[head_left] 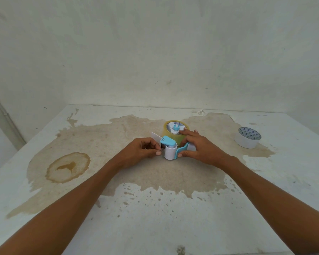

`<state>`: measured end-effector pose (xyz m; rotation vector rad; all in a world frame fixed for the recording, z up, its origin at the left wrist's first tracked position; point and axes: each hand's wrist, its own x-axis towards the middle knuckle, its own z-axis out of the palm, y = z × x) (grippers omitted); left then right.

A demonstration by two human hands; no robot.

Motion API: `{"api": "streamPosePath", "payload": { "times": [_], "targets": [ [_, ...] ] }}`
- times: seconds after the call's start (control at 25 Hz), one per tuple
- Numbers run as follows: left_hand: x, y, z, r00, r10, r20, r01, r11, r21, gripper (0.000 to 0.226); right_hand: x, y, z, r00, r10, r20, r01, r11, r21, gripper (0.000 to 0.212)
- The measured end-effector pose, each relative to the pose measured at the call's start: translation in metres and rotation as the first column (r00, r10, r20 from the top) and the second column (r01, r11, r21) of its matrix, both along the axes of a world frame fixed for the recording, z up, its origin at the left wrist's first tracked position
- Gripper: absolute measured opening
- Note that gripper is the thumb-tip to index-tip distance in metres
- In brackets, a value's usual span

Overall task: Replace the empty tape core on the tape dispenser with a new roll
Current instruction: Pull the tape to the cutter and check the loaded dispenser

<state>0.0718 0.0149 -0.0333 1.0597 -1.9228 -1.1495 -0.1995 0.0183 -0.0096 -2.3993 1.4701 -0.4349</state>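
Stained and peeling, a white tabletop is filling the head view beneath a blotchy pale wall, with a brown ring mark lying well off to the left. Near the middle, the tape dispenser is lying on its side with a yellowish new roll already sitting on its blue hub. The right hand is bracing the dispenser, its fingers spread over the roll's face and the thumb pressing on the blue handle. The left hand is working at the cutter end, fingers pressed together and seemingly pinching the clear tape end, though the strip itself is too faint to confirm. The empty tape core is sitting well apart on the right. Judging by this, the person is threading tape through the mouth; doing it well probably means keeping the roll pinned, pulling the strip straight and flat with the sticky side facing away from the roller, and avoiding twists before it reaches the blade.
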Motion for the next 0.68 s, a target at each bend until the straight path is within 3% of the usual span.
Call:
{"api": "streamPosePath", "payload": {
  "times": [0.28,0.52,0.68],
  "targets": [
    [0.0,-0.002,0.0,0.997,-0.019,-0.072,0.022,0.999,0.047,0.011,0.006,0.008,0.004,0.998,0.024,0.059,-0.022,0.999,-0.033,0.048],
    [-0.001,-0.004,-0.004,0.994,0.025,-0.108,-0.021,0.999,0.034,0.021,0.023,0.005,-0.008,0.996,-0.073,-0.05,0.064,0.986,-0.155,0.065],
    [-0.004,-0.004,-0.008,0.997,0.038,-0.065,-0.041,0.999,-0.033,0.015,0.029,0.004,-0.011,0.994,-0.085,-0.061,0.07,0.974,-0.217,0.061]
  ]
}}
